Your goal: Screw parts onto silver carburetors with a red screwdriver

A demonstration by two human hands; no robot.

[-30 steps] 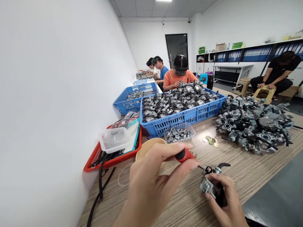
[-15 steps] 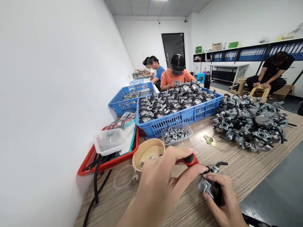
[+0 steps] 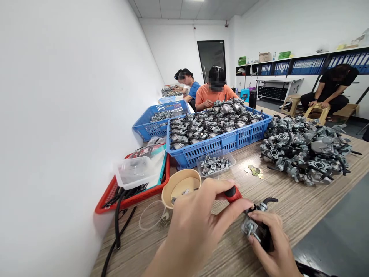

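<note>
My left hand (image 3: pixel 198 215) is closed around the red and black handle of a screwdriver (image 3: pixel 234 193), thumb and fingers pinching it. The shaft points down toward a small metal carburetor (image 3: pixel 250 227) with a black hose stub; my fingers hide most of the tip. My right hand (image 3: pixel 273 240) grips that carburetor from the right, just above the wooden table (image 3: pixel 219 254). Beyond my left hand is a tan round bowl (image 3: pixel 180 177) with small metal pieces inside.
A blue crate (image 3: pixel 219 144) full of carburetors stands ahead, beside a loose carburetor pile (image 3: pixel 311 150). Brass discs (image 3: pixel 254 170), a clear box (image 3: pixel 216 163) of metal parts and a red basket (image 3: pixel 132 200) surround my hands. A person in orange (image 3: pixel 215 94) sits opposite.
My hands, the screwdriver and the carburetor stay almost in place. Across the table, the orange-shirted person's hand has shifted slightly.
</note>
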